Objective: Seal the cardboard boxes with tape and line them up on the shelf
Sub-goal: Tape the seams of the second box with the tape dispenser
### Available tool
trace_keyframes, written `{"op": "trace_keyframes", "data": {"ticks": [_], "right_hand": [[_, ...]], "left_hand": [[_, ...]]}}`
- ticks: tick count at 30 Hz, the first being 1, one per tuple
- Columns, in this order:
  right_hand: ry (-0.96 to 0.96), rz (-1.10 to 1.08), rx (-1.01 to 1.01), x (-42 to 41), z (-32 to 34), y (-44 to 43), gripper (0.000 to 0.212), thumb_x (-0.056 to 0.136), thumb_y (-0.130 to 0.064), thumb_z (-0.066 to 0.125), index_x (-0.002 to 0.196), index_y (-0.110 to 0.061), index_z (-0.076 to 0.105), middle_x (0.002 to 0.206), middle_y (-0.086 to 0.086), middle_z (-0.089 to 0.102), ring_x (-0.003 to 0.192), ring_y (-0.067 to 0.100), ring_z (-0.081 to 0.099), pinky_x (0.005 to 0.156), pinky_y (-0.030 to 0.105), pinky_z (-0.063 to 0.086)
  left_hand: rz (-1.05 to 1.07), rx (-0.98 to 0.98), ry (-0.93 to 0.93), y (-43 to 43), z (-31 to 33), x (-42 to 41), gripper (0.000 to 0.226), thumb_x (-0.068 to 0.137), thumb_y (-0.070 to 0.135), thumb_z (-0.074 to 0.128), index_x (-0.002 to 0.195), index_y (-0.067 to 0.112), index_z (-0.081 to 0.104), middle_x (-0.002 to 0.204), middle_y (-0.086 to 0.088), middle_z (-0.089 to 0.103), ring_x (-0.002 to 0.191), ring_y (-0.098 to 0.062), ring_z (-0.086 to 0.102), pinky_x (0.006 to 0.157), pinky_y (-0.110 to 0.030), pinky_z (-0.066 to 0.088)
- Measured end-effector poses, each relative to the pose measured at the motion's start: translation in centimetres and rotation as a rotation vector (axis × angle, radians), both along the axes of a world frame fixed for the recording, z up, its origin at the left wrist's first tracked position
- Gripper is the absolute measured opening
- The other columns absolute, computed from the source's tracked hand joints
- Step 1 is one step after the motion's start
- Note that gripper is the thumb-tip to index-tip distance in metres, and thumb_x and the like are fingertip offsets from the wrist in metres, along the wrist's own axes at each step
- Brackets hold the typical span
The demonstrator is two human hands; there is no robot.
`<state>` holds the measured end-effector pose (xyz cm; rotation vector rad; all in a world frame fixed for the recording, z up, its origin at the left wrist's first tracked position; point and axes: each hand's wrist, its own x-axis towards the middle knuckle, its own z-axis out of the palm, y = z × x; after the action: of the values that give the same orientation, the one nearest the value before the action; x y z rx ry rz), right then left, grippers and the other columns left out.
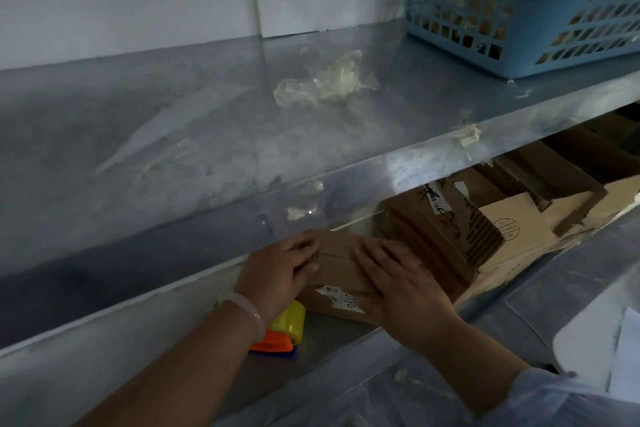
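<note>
A small brown cardboard box (337, 265) with a torn white label sits on the lower metal shelf (329, 333), its top flaps closed along a seam. My left hand (277, 274) grips its left end, thumb on the front and fingers over the top. My right hand (398, 281) lies on the right part of the top with fingers spread flat, thumb down the front face. A tape dispenser (282, 331), yellow roll on an orange and blue handle, rests on the shelf under my left wrist.
More cardboard boxes (446, 229) crowd the lower shelf to the right, touching the small box. The upper metal shelf (207, 135) overhangs my hands; it carries crumpled clear tape (325, 80) and a blue plastic basket (519, 7). White sheets (602, 350) lie at the lower right.
</note>
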<state>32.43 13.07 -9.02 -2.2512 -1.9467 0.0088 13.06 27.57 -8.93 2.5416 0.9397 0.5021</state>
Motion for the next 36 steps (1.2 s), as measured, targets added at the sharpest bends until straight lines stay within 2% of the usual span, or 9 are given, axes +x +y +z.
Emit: {"op": "trace_keyframes", "data": {"ticks": [5,9,13,18,22,26,28,32,36], "right_hand": [[-0.013,0.092,-0.051,0.9,-0.5,0.6,0.067,0.09,-0.063,0.033,0.151,-0.036,0.019,0.159,-0.013,0.019,0.146,0.012,0.012,0.118,0.034,0.002],[-0.024,0.185,-0.072,1.3,-0.4,1.2,0.068,0.091,-0.065,0.025,0.151,-0.037,0.01,0.16,-0.015,0.009,0.147,0.009,0.004,0.114,0.028,-0.013],[-0.095,0.26,-0.088,1.5,-0.3,2.1,0.068,0.094,-0.063,0.026,0.152,-0.037,0.002,0.161,-0.015,0.001,0.147,0.011,-0.002,0.111,0.025,-0.022],[-0.146,0.371,-0.141,0.2,0.0,3.0,0.068,0.094,-0.063,0.019,0.153,-0.032,0.003,0.162,-0.01,0.001,0.148,0.015,0.0,0.118,0.032,-0.012],[-0.154,0.443,-0.146,-0.9,-0.2,3.4,0.078,0.081,-0.066,-0.006,0.152,-0.034,-0.004,0.161,-0.012,-0.003,0.148,0.015,-0.004,0.12,0.035,-0.008],[-0.164,0.57,-0.167,-2.4,-0.8,4.3,0.069,0.085,-0.067,-0.005,0.146,-0.036,-0.014,0.158,-0.013,-0.008,0.148,0.014,-0.009,0.118,0.036,-0.014],[-0.191,0.605,-0.154,-3.5,-0.8,4.5,0.066,0.089,-0.065,0.002,0.148,-0.035,-0.006,0.159,-0.011,-0.002,0.147,0.014,-0.005,0.119,0.038,-0.013],[-0.22,0.674,-0.103,-6.5,0.1,4.1,0.063,0.094,-0.057,0.024,0.145,-0.025,0.041,0.15,-0.002,0.041,0.138,0.023,0.039,0.112,0.041,0.014],[-0.195,0.7,-0.102,-7.7,0.6,3.9,0.069,0.093,-0.06,0.011,0.153,-0.026,0.019,0.159,-0.004,0.02,0.148,0.02,0.015,0.117,0.04,-0.009]], "left_hand": [[0.18,0.071,0.032,-2.6,0.7,-1.9,0.053,0.086,0.054,0.058,0.133,0.03,0.056,0.136,0.013,0.05,0.123,-0.013,0.045,0.104,-0.033,0.038],[0.563,0.172,-0.037,-6.6,0.0,-5.5,0.052,0.073,0.053,0.066,0.117,0.026,0.063,0.112,-0.002,0.056,0.105,-0.024,0.051,0.09,-0.038,0.041],[1.069,-0.449,-0.493,-9.7,-1.3,-6.6,0.042,0.073,0.03,0.081,0.102,0.021,0.052,0.099,-0.005,0.055,0.099,-0.029,0.056,0.087,-0.036,0.043],[0.98,-1.169,-1.137,-10.9,-1.7,-5.2,0.032,0.088,0.021,0.066,0.119,0.016,0.059,0.112,-0.014,0.067,0.103,-0.035,0.064,0.088,-0.058,0.051],[1.019,-1.056,-1.126,-10.9,-1.5,-6.0,0.029,0.09,0.014,0.064,0.118,0.013,0.057,0.111,-0.016,0.067,0.101,-0.038,0.064,0.09,-0.059,0.05],[1.069,-0.909,-1.09,-12.8,-1.7,-9.4,0.033,0.09,0.014,0.063,0.122,0.014,0.052,0.107,-0.013,0.067,0.093,-0.034,0.067,0.08,-0.053,0.055],[1.098,-0.804,-1.146,-14.0,-1.2,-11.5,0.035,0.089,0.013,0.064,0.121,0.017,0.051,0.099,-0.01,0.069,0.083,-0.028,0.069,0.071,-0.046,0.056],[1.053,-0.6,-1.202,-15.8,0.8,-14.3,0.038,0.087,0.012,0.063,0.122,0.021,0.052,0.096,-0.014,0.071,0.075,-0.024,0.069,0.061,-0.039,0.054],[0.91,-0.524,-1.204,-16.5,3.2,-14.3,0.043,0.075,0.023,0.066,0.117,0.027,0.056,0.084,-0.007,0.073,0.072,-0.016,0.07,0.054,-0.026,0.055]]}}
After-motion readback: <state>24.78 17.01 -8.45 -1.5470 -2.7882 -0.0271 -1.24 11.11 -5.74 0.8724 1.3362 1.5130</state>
